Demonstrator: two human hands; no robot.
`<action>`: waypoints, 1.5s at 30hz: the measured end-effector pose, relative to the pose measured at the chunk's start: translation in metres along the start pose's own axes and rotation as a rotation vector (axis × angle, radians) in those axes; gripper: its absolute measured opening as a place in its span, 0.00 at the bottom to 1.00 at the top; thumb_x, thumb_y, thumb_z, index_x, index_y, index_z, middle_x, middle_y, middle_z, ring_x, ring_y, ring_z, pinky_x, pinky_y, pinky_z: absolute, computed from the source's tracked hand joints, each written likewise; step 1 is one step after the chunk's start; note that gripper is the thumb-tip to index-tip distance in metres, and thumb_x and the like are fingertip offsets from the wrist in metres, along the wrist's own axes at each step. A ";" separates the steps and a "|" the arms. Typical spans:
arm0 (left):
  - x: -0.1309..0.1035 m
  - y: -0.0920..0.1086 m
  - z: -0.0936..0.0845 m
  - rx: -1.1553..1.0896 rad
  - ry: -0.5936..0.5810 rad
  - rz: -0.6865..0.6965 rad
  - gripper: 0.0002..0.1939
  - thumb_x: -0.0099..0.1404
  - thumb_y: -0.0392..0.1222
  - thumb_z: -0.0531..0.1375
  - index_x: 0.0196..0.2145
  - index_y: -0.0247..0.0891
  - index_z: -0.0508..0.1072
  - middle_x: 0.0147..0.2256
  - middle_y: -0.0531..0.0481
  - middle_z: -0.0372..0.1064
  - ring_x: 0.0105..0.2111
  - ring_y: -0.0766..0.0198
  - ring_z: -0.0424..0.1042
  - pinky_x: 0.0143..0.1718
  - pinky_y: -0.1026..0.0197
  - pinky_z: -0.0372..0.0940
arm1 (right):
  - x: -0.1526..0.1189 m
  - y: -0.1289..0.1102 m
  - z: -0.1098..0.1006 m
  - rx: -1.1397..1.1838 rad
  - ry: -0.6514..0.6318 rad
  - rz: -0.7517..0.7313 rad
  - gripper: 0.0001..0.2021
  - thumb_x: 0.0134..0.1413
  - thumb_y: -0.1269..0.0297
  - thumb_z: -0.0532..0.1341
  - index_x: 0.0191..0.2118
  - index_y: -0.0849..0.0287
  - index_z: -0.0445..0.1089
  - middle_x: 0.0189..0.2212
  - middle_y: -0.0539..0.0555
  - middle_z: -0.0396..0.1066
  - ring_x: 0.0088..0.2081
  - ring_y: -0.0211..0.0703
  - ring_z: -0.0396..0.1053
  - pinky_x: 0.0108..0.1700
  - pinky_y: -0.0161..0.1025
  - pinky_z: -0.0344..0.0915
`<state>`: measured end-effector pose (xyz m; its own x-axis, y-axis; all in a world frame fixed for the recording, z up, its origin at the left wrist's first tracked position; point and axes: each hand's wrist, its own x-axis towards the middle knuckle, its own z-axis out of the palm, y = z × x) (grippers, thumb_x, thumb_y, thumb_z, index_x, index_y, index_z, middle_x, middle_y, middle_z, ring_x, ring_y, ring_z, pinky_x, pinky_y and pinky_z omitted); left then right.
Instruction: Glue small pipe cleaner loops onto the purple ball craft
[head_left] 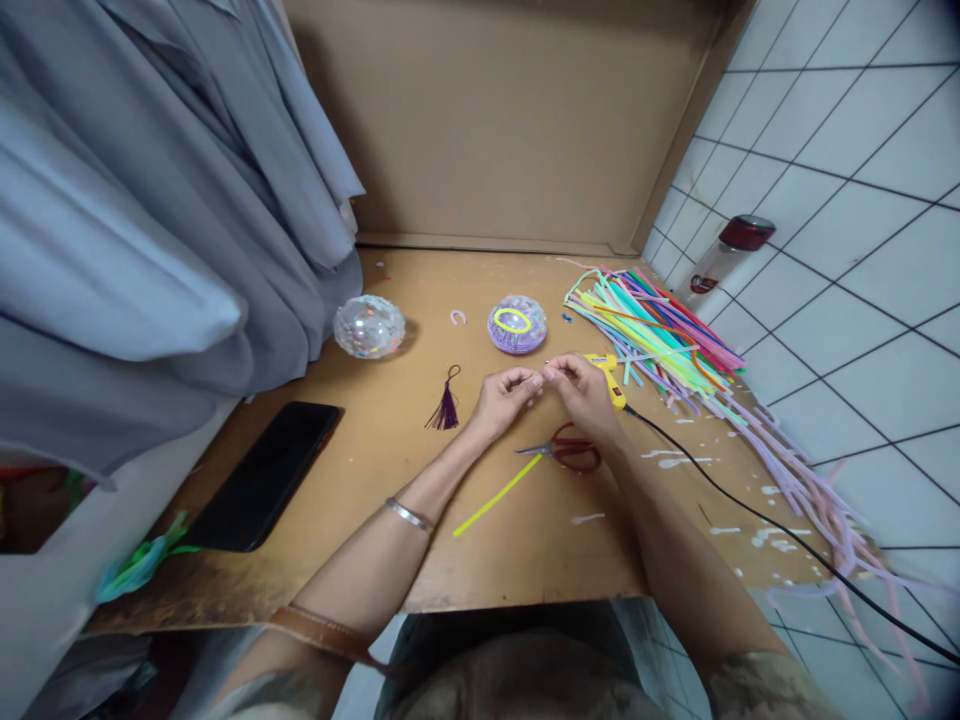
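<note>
My left hand [508, 402] and my right hand [583, 392] meet over the middle of the table, fingertips pinched and nearly touching. Whatever sits between them is too small to make out. Just past them stands a purple-and-clear ball [517, 338] with a yellow ring [513, 320] on its front. Beside my right hand, partly hidden by it, lies a yellow glue gun [618, 392]. Red-handled scissors [576, 452] rest below my hands, their tips near a yellow strip [495, 498]. A dark purple tassel [445, 408] lies left of my left hand.
A clear speckled ball [369, 328] and a black phone [266, 478] are on the left. Several coloured strips [660, 325] are heaped at right, near a red-lidded bottle [724, 258]. The glue gun's black cord [720, 475] runs off right. Grey cloth [172, 220] hangs left.
</note>
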<state>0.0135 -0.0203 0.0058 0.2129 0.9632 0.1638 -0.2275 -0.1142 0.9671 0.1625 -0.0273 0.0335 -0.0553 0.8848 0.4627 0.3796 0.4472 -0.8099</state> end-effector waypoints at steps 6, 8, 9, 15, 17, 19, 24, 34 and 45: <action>0.001 0.001 0.001 -0.118 0.057 -0.049 0.26 0.51 0.64 0.68 0.32 0.35 0.76 0.30 0.49 0.75 0.21 0.73 0.62 0.21 0.67 0.53 | 0.001 0.001 0.001 0.055 -0.004 0.071 0.10 0.55 0.56 0.59 0.29 0.57 0.68 0.27 0.50 0.71 0.32 0.40 0.66 0.38 0.38 0.64; 0.001 0.001 0.002 -0.120 0.037 -0.053 0.27 0.51 0.64 0.69 0.31 0.35 0.76 0.29 0.49 0.75 0.20 0.73 0.62 0.21 0.67 0.53 | 0.001 0.000 0.001 0.074 -0.008 0.079 0.10 0.55 0.56 0.59 0.29 0.57 0.69 0.27 0.50 0.71 0.31 0.40 0.67 0.38 0.39 0.64; 0.000 0.001 0.003 -0.119 0.026 -0.054 0.26 0.51 0.64 0.69 0.30 0.35 0.76 0.27 0.50 0.74 0.20 0.73 0.61 0.21 0.67 0.53 | 0.001 0.000 0.001 0.077 -0.005 0.079 0.10 0.54 0.56 0.60 0.29 0.57 0.69 0.26 0.50 0.71 0.31 0.40 0.67 0.37 0.39 0.64; 0.000 -0.003 0.006 -0.112 0.059 -0.047 0.25 0.47 0.62 0.72 0.28 0.35 0.76 0.25 0.51 0.73 0.20 0.73 0.60 0.23 0.66 0.54 | -0.001 0.000 0.005 0.059 -0.002 0.064 0.10 0.55 0.56 0.59 0.29 0.56 0.69 0.25 0.49 0.70 0.30 0.41 0.67 0.37 0.39 0.64; 0.000 -0.003 0.007 -0.107 0.075 -0.051 0.25 0.47 0.61 0.72 0.28 0.35 0.76 0.25 0.51 0.73 0.20 0.73 0.60 0.24 0.66 0.54 | 0.000 0.001 0.005 0.041 -0.005 0.053 0.10 0.55 0.56 0.59 0.29 0.56 0.68 0.26 0.50 0.70 0.31 0.41 0.68 0.37 0.39 0.64; -0.001 -0.002 0.008 -0.108 0.088 -0.061 0.24 0.47 0.60 0.72 0.27 0.35 0.76 0.25 0.51 0.73 0.20 0.73 0.59 0.24 0.66 0.54 | 0.002 0.004 0.002 -0.009 0.019 0.048 0.10 0.55 0.55 0.58 0.30 0.56 0.68 0.27 0.51 0.71 0.32 0.42 0.68 0.38 0.39 0.65; 0.000 0.000 0.008 -0.158 0.184 -0.117 0.25 0.43 0.59 0.73 0.27 0.35 0.76 0.24 0.53 0.71 0.19 0.74 0.58 0.22 0.66 0.53 | 0.006 0.016 -0.020 -0.521 0.203 0.167 0.14 0.61 0.56 0.52 0.37 0.58 0.70 0.37 0.59 0.74 0.40 0.49 0.70 0.46 0.46 0.65; 0.004 -0.002 0.006 -0.249 0.286 -0.144 0.22 0.41 0.52 0.75 0.28 0.34 0.77 0.24 0.53 0.71 0.19 0.75 0.58 0.21 0.68 0.52 | 0.002 0.045 -0.028 -1.109 0.111 0.449 0.25 0.52 0.52 0.63 0.48 0.71 0.71 0.43 0.76 0.73 0.44 0.67 0.73 0.43 0.55 0.66; 0.008 0.003 0.001 -0.348 0.299 -0.139 0.21 0.43 0.50 0.75 0.28 0.33 0.75 0.23 0.54 0.69 0.19 0.76 0.59 0.21 0.68 0.52 | 0.013 0.023 -0.031 -0.790 0.359 0.387 0.25 0.46 0.51 0.59 0.47 0.64 0.70 0.37 0.65 0.75 0.41 0.61 0.72 0.42 0.50 0.66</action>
<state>0.0153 -0.0132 0.0101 -0.0075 0.9972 -0.0748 -0.5319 0.0594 0.8447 0.1993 -0.0097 0.0323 0.4427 0.8009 0.4032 0.8341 -0.2027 -0.5131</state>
